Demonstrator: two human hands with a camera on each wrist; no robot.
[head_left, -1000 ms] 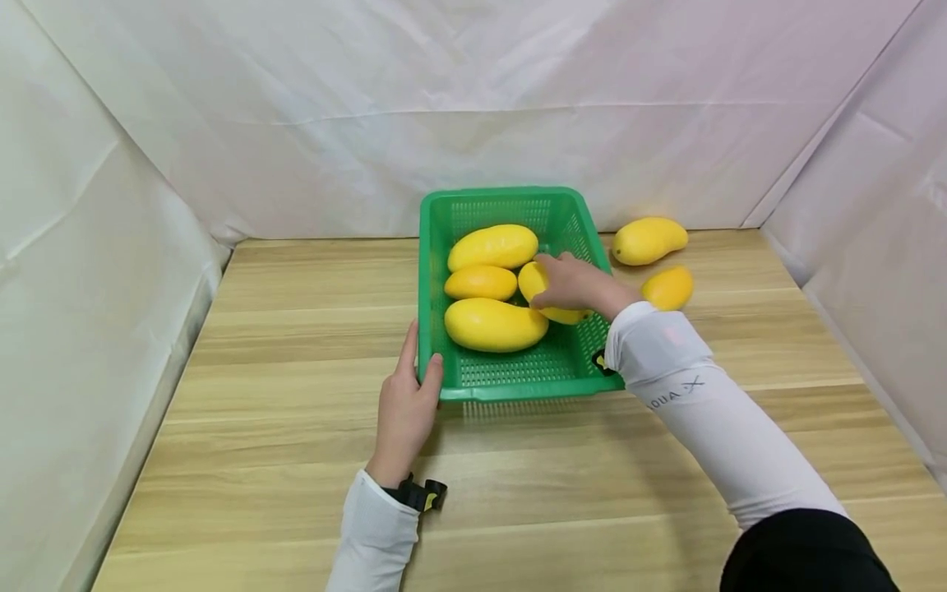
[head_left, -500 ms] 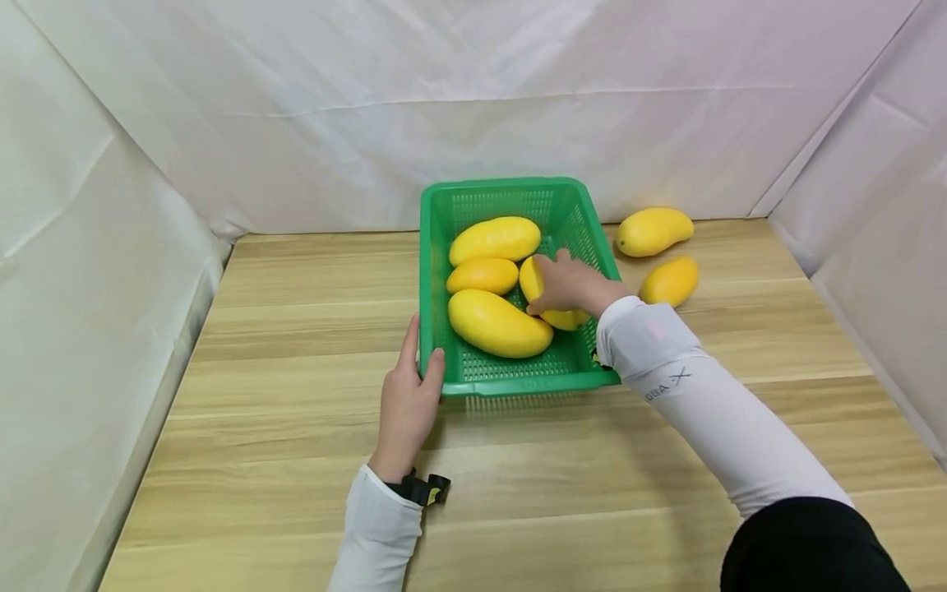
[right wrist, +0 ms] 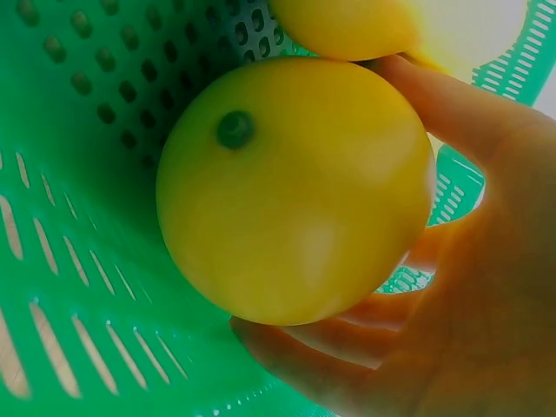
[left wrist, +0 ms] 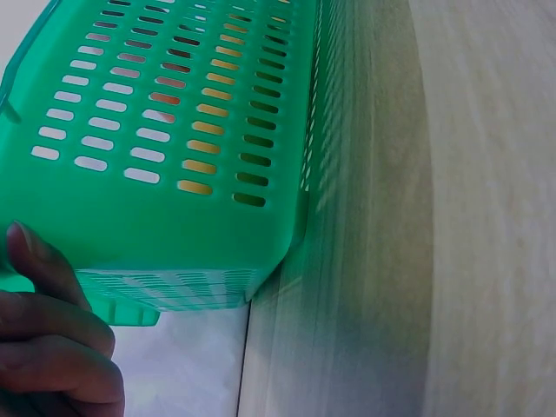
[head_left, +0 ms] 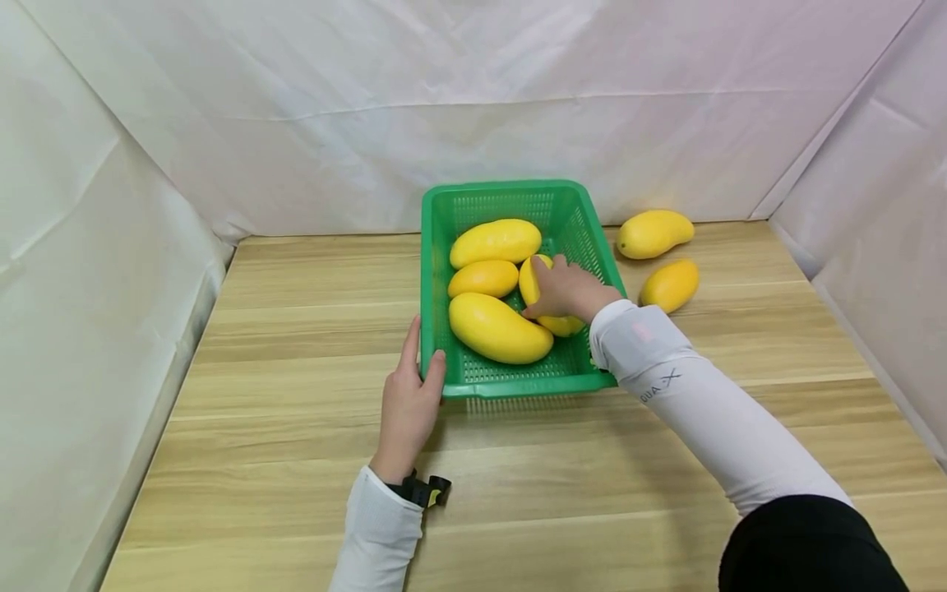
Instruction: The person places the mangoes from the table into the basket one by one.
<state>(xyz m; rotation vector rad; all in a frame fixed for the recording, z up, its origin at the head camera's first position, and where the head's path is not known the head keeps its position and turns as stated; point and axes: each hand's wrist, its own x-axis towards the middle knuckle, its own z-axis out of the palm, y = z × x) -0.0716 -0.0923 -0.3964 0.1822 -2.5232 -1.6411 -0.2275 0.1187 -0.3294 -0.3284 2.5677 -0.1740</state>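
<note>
A green plastic basket [head_left: 518, 386] stands on the wooden table and holds several yellow mangoes. My left hand [head_left: 407, 411] grips its near left corner, thumb over the rim; curled fingers [left wrist: 56, 365] show beside the basket's side in the left wrist view. Inside, at the right, my right hand [head_left: 568, 289] holds a mango [right wrist: 295, 191] with fingers and thumb around it, its stem end facing the right wrist camera. To its left lie a large front mango [head_left: 499, 329], a smaller middle mango [head_left: 483, 279] and a back mango [head_left: 496, 243].
Two more mangoes, one at the back [head_left: 654, 233] and one nearer [head_left: 669, 285], lie on the table [head_left: 281, 395] right of the basket. White cloth [head_left: 333, 164] hangs behind and along both sides.
The front mango has turned, its right end now nearer the basket's front. My right hand has shifted slightly left with its mango. The left hand keeps its hold on the basket.
</note>
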